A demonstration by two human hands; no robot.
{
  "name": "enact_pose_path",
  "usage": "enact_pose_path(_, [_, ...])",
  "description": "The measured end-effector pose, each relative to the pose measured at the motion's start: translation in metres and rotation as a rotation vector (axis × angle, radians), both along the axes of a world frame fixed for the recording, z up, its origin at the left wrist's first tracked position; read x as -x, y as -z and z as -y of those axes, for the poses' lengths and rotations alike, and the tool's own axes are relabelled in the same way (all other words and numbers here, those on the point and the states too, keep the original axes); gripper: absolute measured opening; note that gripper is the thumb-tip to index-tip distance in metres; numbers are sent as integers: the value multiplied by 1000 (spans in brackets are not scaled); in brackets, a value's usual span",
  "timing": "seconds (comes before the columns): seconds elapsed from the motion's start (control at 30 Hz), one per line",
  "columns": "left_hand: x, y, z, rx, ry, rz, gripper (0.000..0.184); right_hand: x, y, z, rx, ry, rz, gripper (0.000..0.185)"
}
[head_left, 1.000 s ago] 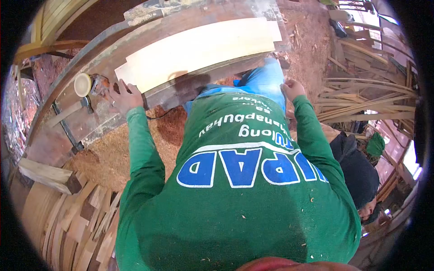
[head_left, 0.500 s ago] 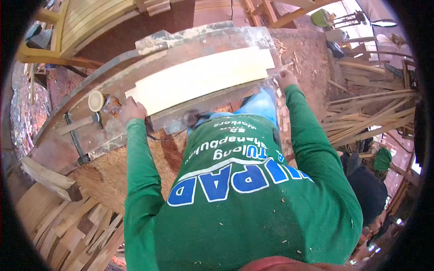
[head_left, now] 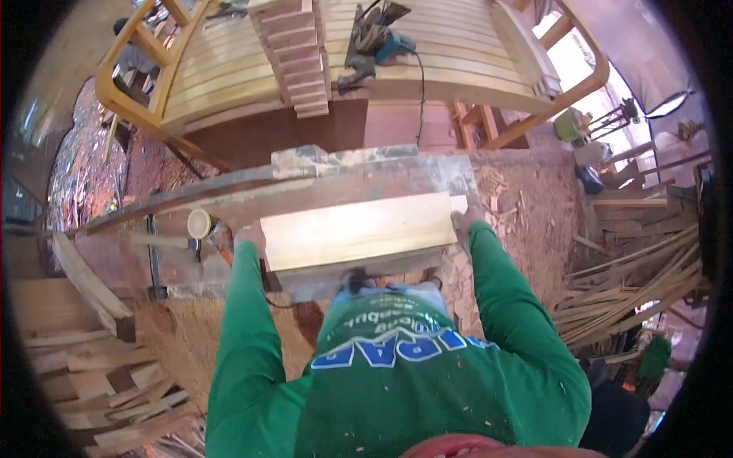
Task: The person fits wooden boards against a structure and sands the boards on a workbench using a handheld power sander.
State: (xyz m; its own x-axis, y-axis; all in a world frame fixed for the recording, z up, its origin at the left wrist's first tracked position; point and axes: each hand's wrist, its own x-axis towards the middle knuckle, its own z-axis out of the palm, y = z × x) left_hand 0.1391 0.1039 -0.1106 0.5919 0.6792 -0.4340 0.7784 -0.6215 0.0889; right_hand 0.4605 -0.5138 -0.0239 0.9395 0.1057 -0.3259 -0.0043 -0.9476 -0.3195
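Observation:
A long pale wooden board [head_left: 359, 231] lies lengthwise before me, above a dusty workbench [head_left: 336, 191]. At its left end my left hand [head_left: 252, 238] is closed around the edge. My right hand [head_left: 466, 217] grips the opposite end, its fingers partly hidden. A small pale strip [head_left: 459, 204] shows behind the board's right end; I cannot tell whether it is a second piece. Just left of my left hand are an orange and dark tool [head_left: 222, 238] and a round cream-coloured disc [head_left: 199, 224]. A hammer [head_left: 174, 242] lies farther left.
Beyond the bench, a slatted wooden bed-like frame [head_left: 221, 76] carries stacked wood pieces [head_left: 294, 57] and a blue corded power tool [head_left: 395, 47]. Scrap wood [head_left: 107, 374] is piled at lower left, long thin strips [head_left: 634, 267] at right. Shavings [head_left: 527, 221] cover the ground.
My view has tilted up, showing more of the slatted frame. The board has turned more level across the view, with both hands still at its ends.

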Motion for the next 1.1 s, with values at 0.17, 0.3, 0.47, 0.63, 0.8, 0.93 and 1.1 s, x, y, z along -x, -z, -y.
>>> enact_pose_path(0.17, [-3,-74,27,274,-466,568,62,-39,10,45,-58,-191,-90,57])
enact_pose_path(0.3, [-10,-137,88,880,-1154,1284,63,-26,-11,97,-1055,649,-274,54])
enact_pose_path(0.47, [-4,-115,125,1020,-968,1401,83,-3,-23,106,-975,684,-228,48])
enact_pose_path(0.63, [6,-132,120,1076,-953,1354,91,-38,6,114,-966,733,-346,33])
enact_pose_path(0.8, [27,-126,160,1269,-1172,1324,89,-5,-17,105,-975,738,-359,36])
enact_pose_path(0.93, [40,-120,202,1473,-1357,1218,83,13,-28,88,-1206,673,-360,38])
enact_pose_path(1.1, [-10,-152,218,1374,-1057,1157,55,19,-22,93,-1161,729,-262,35])
